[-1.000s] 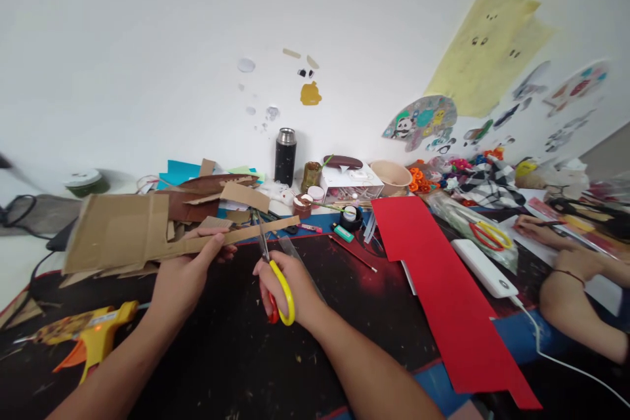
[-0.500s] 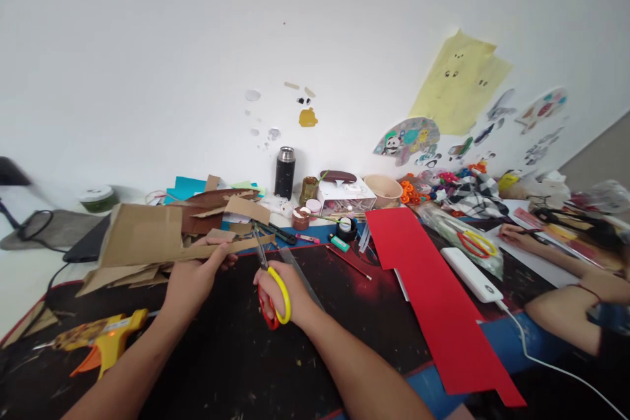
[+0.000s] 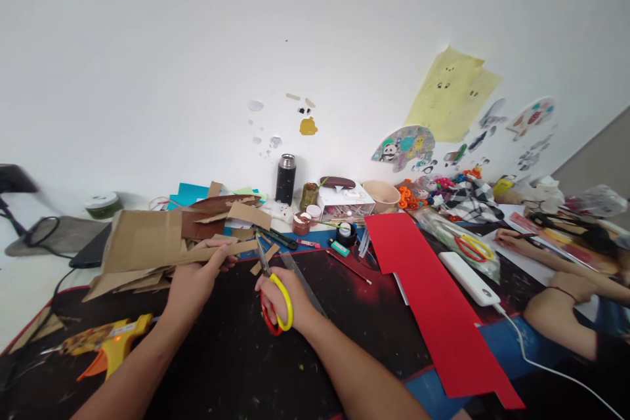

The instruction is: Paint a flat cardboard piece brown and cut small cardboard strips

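My left hand (image 3: 197,282) is closed around a narrow cardboard strip (image 3: 245,247), whose free end points right. Scissors (image 3: 287,302) with one yellow and one red handle are in my right hand (image 3: 295,289), the fingers in the loops. Their blades point up and away, at the strip's right end. Just beyond the blades, small cardboard pieces (image 3: 270,252) lie on the dark mat (image 3: 236,348). Behind my left hand is a pile of cardboard (image 3: 142,236). A yellow glue gun (image 3: 115,344) rests left of my left forearm.
A large red sheet (image 3: 428,302) covers the mat's right part, with a white power strip (image 3: 470,279) beside it. A black bottle (image 3: 286,180) stands near the wall. At far right, another person's hand (image 3: 512,239) holds a pen over paper.
The strip's right end is shorter, and a cut piece now lies by the scissor blades. The view has shifted slightly. Both hands keep their holds.
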The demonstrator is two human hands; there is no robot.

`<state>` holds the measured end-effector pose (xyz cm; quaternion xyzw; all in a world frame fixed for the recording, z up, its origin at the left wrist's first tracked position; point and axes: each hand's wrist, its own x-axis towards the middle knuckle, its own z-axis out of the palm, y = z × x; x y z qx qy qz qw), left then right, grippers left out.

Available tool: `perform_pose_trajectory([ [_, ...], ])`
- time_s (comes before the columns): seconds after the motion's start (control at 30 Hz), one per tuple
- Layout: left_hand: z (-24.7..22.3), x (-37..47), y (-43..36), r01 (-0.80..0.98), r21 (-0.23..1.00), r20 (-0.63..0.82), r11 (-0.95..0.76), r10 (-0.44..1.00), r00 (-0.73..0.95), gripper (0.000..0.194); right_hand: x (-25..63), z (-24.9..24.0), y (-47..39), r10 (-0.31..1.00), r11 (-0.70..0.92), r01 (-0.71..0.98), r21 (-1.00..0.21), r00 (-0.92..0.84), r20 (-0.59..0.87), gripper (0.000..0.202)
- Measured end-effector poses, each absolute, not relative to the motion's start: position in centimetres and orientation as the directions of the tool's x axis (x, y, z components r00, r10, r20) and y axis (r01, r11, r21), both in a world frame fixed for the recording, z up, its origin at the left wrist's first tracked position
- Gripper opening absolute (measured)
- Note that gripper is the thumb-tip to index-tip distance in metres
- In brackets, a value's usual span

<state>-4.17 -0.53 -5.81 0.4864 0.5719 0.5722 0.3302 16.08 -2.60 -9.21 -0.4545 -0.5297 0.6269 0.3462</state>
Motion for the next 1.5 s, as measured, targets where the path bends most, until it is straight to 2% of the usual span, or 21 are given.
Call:
perform_pose_trajectory([
  [0.17,-6.2,-4.0,-0.4,0.017,0.986,0.165,-0.168,0.932,-0.324,0.057,16.2,-9.8,-2.4,0.89,-0.217,0.004,-0.976,-0.41,-0.2,0.048],
  [0.37,-6.4,-3.9,0.0,-0.187,0.964,0.114,-0.189,0.929,-0.353,0.066,16.5,-10.3,-2.3,0.859,-0.238,-0.068,-0.969,-0.48,-0.178,0.095],
  [0.43,-6.4,-3.9,0.1,-0.23,0.954,0.099,-0.192,0.927,-0.362,0.065,16.7,-10.3,-2.3,0.841,-0.258,-0.112,-0.96,-0.515,-0.166,0.105],
  [0.6,-6.4,-3.9,0.1,-0.273,0.943,0.078,-0.189,0.925,-0.372,0.061,16.8,-10.3,-2.5,0.798,-0.261,-0.215,-0.941,-0.597,-0.085,0.107],
  [0.7,-6.4,-3.9,0.1,-0.262,0.948,0.073,-0.181,0.924,-0.375,0.063,16.9,-10.1,-2.8,0.798,-0.272,-0.213,-0.939,-0.595,-0.096,0.106],
  [0.83,-6.3,-3.9,-0.1,-0.209,0.967,0.062,-0.143,0.933,-0.354,0.065,16.9,-9.4,-3.0,0.84,-0.219,-0.177,-0.96,-0.534,-0.093,0.1],
  [1.0,-6.5,-3.2,-0.9,-0.052,0.998,0.026,-0.038,0.977,-0.211,0.069,17.4,-7.7,-2.9,0.958,-0.086,-0.331,-0.94,-0.287,0.013,0.086],
  [1.13,-7.1,-2.3,-1.2,0.152,0.988,0.019,-0.01,0.998,-0.053,0.063,18.2,-6.7,-2.5,0.992,-0.028,-0.397,-0.917,-0.126,0.024,0.08],
  [1.3,-8.2,-1.6,-0.6,0.379,0.915,0.153,-0.138,0.988,-0.01,0.049,18.3,-6.6,-2.4,0.993,-0.066,-0.411,-0.909,-0.12,-0.017,0.079],
  [1.5,-10.3,-1.5,-0.4,0.554,0.795,0.273,-0.249,0.961,0.039,0.046,18.0,-6.6,-2.7,0.99,-0.072,-0.436,-0.897,-0.141,-0.011,0.08],
])
